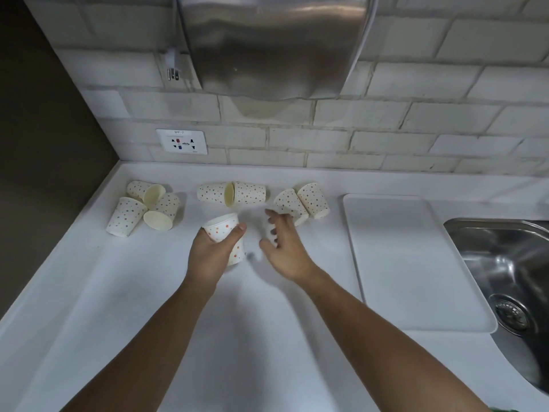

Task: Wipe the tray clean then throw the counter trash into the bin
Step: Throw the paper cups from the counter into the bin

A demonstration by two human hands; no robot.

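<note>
Two bare forearms are stretched forward over the white tabletop. A dotted paper cup is clasped by the left hand, its fingers wrapped around the cup wall and the thumb pressed across the front. The right hand is held just beside it, fingers half curled around something white and blurred; what it is cannot be told. To the right, the white tray lies flat beside the steel sink. Farther back, more dotted cups lie tipped on their sides: a cluster of four at the left, a pair in the middle, and a pair at the right, just beyond the right hand. A wall socket is set in the tiled wall behind.
</note>
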